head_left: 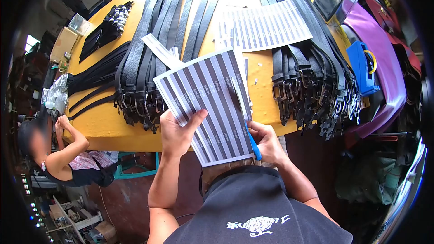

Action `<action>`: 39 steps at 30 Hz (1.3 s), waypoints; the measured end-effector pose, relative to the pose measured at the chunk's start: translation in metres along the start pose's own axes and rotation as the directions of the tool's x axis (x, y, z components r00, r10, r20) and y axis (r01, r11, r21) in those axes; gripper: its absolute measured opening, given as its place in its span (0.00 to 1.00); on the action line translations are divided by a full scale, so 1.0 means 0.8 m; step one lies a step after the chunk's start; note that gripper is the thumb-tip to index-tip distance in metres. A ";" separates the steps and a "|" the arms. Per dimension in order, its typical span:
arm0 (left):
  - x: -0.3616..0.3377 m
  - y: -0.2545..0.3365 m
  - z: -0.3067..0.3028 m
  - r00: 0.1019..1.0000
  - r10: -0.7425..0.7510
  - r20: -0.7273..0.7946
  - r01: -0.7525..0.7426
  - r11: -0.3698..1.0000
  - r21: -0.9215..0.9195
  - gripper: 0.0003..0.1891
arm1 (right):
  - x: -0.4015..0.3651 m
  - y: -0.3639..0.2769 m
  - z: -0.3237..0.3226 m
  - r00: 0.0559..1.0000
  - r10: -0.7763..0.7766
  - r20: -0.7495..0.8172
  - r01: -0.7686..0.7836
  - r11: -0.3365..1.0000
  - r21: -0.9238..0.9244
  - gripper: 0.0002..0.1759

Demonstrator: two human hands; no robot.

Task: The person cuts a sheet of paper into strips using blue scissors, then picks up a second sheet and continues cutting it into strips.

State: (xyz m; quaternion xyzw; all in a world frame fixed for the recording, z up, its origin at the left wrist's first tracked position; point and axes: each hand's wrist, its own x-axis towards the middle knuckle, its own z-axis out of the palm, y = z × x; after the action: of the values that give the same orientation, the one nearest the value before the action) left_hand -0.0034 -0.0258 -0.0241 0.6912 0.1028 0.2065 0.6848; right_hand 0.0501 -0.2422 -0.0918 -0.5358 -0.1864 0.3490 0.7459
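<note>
A sheet of grey and white striped labels (205, 104) is gripped at its left side by my left hand (180, 131), thumb on top. My right hand (266, 142) holds scissors with blue handles (253, 143) at the sheet's right edge. The blades lie along a stripe there, partly hidden by the paper. Beyond them, another striped sheet (266, 25) rests on the table and partly over black belts. Narrow cut strips (158, 49) stick out behind the held sheet, at its upper left.
Black belts with buckles lie in piles on the left (140, 72) and right (312, 86) of the yellow table (104, 129). A blue box (361, 68) and purple material (384, 63) are at the right. A co-worker (68, 158) sits at the left edge, near thin black straps (97, 72).
</note>
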 end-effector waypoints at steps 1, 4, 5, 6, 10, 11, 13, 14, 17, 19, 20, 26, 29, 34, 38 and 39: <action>0.001 -0.001 0.002 0.999 0.043 -0.002 -0.042 0.994 0.104 0.06 | -0.001 0.002 -0.001 1.000 -0.003 -0.007 0.003 1.000 -0.007 0.29; -0.005 0.004 0.006 0.999 0.013 0.039 -0.019 0.988 0.153 0.06 | -0.003 -0.012 0.005 1.000 0.006 -0.003 -0.006 1.000 0.021 0.30; -0.009 0.006 0.007 0.998 0.005 0.064 -0.017 0.983 0.182 0.06 | -0.002 -0.014 0.007 1.000 0.008 -0.004 -0.008 0.999 0.045 0.31; -0.012 0.003 0.007 0.998 -0.005 0.058 -0.005 0.984 0.179 0.06 | -0.003 -0.012 0.004 0.999 0.033 0.013 -0.033 0.999 0.018 0.31; -0.019 -0.001 0.006 0.996 -0.032 0.079 0.020 0.988 0.150 0.06 | 0.002 -0.013 0.008 0.999 -0.020 0.027 0.020 1.000 -0.001 0.32; -0.020 -0.001 0.006 0.997 -0.033 0.076 0.022 0.990 0.142 0.06 | 0.003 -0.015 0.010 0.999 -0.032 0.028 0.032 0.999 -0.001 0.33; -0.021 -0.002 0.007 0.997 -0.033 0.067 0.024 0.992 0.120 0.06 | 0.004 -0.017 0.011 0.999 -0.018 0.028 0.018 1.000 0.017 0.36; -0.021 -0.002 0.007 0.998 -0.031 0.061 0.024 0.994 0.105 0.06 | 0.005 -0.018 0.011 1.000 0.006 0.029 -0.007 0.999 0.035 0.38; -0.021 -0.003 0.006 0.998 -0.022 0.059 0.017 0.997 0.080 0.06 | 0.005 -0.019 0.011 0.999 0.042 0.028 -0.044 0.998 0.051 0.40; -0.021 -0.004 0.005 0.998 -0.019 0.059 0.014 0.997 0.078 0.06 | 0.005 -0.018 0.011 0.998 0.049 0.029 -0.051 0.997 0.050 0.40; -0.021 -0.003 0.005 0.998 -0.018 0.058 0.014 0.997 0.081 0.06 | 0.005 -0.018 0.011 0.998 0.049 0.029 -0.050 0.997 0.050 0.40; -0.022 -0.002 0.005 0.998 -0.028 0.052 0.024 0.996 0.082 0.06 | 0.006 -0.013 0.011 0.999 -0.036 0.028 0.036 0.999 0.012 0.33; -0.022 -0.002 0.005 0.998 -0.032 0.050 0.028 0.996 0.085 0.06 | 0.007 -0.013 0.011 0.999 -0.036 0.019 0.036 0.999 0.011 0.32; -0.021 -0.004 0.004 0.998 -0.022 0.051 0.017 0.995 0.100 0.06 | 0.007 -0.009 0.009 1.000 -0.016 0.006 0.016 1.000 0.023 0.31; -0.021 -0.005 0.005 0.999 -0.025 0.045 0.021 0.996 0.084 0.05 | 0.008 -0.006 0.008 1.000 -0.010 -0.014 0.011 1.000 0.020 0.30; -0.021 -0.005 0.005 0.999 -0.021 0.046 0.017 0.996 0.085 0.05 | 0.008 -0.006 0.008 1.000 -0.004 -0.021 0.004 1.000 0.015 0.30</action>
State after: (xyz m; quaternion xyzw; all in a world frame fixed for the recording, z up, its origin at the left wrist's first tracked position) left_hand -0.0163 -0.0363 -0.0306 0.7233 0.1018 0.1791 0.6591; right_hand 0.0517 -0.2344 -0.0857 -0.5333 -0.1770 0.3434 0.7526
